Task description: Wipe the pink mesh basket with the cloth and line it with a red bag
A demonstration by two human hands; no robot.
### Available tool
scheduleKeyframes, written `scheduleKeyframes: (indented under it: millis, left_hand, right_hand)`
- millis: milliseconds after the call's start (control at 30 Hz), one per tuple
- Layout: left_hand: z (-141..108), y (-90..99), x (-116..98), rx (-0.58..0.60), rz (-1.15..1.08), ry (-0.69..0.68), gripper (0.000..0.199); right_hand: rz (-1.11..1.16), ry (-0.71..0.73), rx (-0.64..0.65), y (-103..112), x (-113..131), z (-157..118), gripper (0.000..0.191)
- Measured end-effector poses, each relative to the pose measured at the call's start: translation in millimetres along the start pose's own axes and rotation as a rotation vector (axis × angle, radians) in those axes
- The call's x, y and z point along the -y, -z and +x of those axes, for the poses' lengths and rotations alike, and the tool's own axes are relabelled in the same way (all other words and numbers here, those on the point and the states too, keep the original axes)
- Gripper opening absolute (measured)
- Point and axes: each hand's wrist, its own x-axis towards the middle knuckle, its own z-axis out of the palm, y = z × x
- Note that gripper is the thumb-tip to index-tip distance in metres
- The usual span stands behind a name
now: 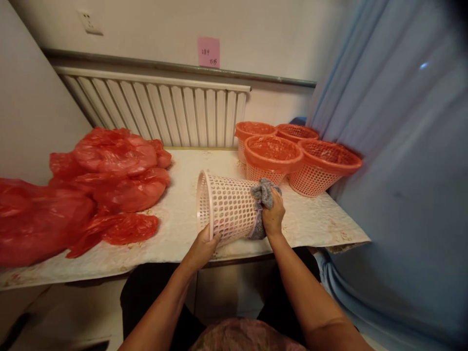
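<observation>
A pale pink perforated plastic wastebasket (234, 207) lies tipped on its side above the table's front edge, its mouth facing left. My left hand (203, 247) grips the rim at the lower left, fingers partly hidden by the basket wall. Over at the base end, my right hand (274, 214) is closed on a grey cloth (263, 194), which presses against the outside of the basket near its bottom. Part of the cloth hangs below the hand.
Several pink wastebaskets (310, 180) lined with red bags stand at the back right beside a blue curtain (395, 185). Full red plastic bags (113, 170) are heaped on the left of the cloth-covered table (179, 168). Behind it is a white radiator (164, 112).
</observation>
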Motion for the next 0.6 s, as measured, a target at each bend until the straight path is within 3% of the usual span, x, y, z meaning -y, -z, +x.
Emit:
scheduleKeyframes:
  millis: [100, 200, 367, 600]
  left_hand:
    - [0, 0.6, 2, 0.002, 0.0, 0.011, 0.049]
    - [1, 2.6, 4, 0.023, -0.011, 0.008, 0.049]
    - [2, 3.5, 0, 0.044, -0.01, -0.007, 0.049]
    - [-6, 7.4, 9, 0.018, 0.168, -0.065, 0.04]
  right_hand:
    - [-0.036, -0.162, -0.121, 10, -10, -28, 0.044]
    - [-0.039, -0.23, -0.15, 14, -2, -64, 0.05]
    - [0.054, 0.025, 0.029, 8, 38, -101, 0.047]
    - [0.289, 0.327, 0.27, -9, 100, -101, 0.039]
